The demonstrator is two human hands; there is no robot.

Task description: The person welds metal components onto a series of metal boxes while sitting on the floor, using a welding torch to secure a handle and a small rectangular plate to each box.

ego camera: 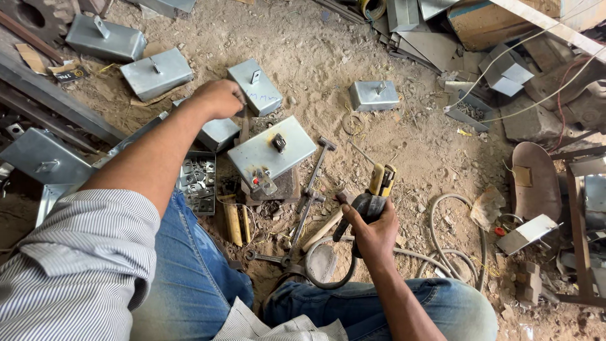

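My right hand (372,230) grips a welding electrode holder (377,189) with a yellow head and a thin rod pointing up and left. In front of me lies a grey metal box (268,151) with a small latch piece on top, resting on a block. My left hand (219,98) is stretched out past that box, fingers closed, at the edge of another grey metal box (257,87). What the left fingers hold is hidden. A metal clamp tool (312,183) lies between the box and my right hand.
Several more grey metal boxes (154,72) lie scattered on the sandy ground. A tray of small metal parts (199,183) sits by my left knee. A hammer handle (322,230), a spanner, cables (442,221) and scrap metal (505,69) surround me.
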